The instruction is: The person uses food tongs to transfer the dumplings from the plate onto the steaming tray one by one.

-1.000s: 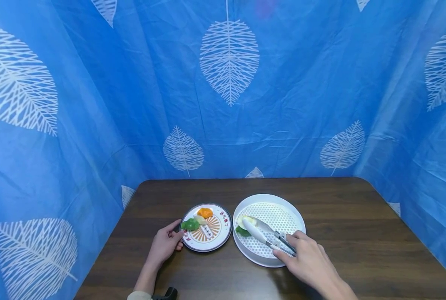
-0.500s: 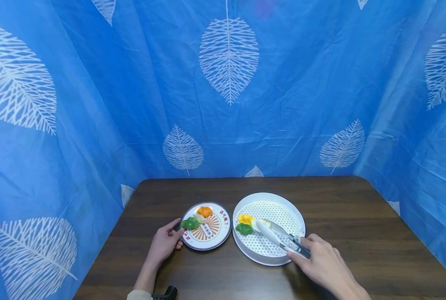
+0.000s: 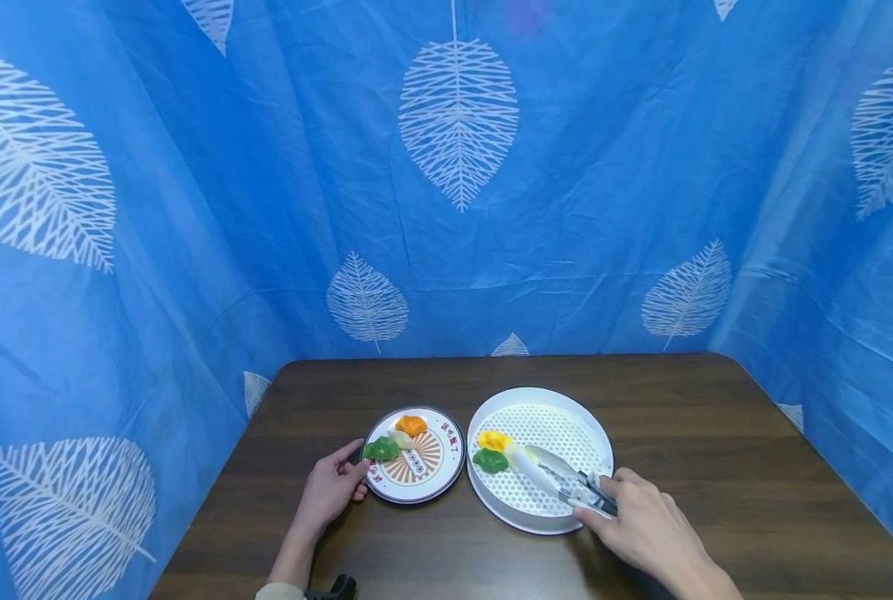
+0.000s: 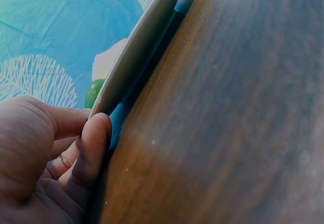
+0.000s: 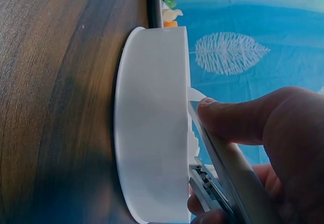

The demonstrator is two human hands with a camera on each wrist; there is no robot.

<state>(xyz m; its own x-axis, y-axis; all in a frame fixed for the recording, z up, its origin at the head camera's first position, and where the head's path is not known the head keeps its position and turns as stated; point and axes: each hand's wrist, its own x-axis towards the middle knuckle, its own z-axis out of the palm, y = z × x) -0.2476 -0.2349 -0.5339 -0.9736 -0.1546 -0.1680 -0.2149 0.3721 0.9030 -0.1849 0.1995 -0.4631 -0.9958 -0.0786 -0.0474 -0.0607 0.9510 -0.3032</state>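
Head view: three dumplings [image 3: 398, 437] plated, two [image 3: 492, 451] in tray [image 3: 559, 403]; fingers [image 3: 594, 484] grip tongs [image 3: 559, 477].

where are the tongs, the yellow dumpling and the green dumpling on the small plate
tongs [image 3: 559, 475], head view, middle of the two blades.
yellow dumpling [image 3: 494, 439], head view, its top, inside the white tray.
green dumpling on the small plate [image 3: 381, 450], head view, its centre, near the left fingertips.

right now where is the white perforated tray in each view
Head: white perforated tray lies right of centre on the table, beside the patterned plate.
Left wrist: not in view; only the plate's edge shows.
Right wrist: its white side wall fills the centre.
Shared landmark: the patterned plate.
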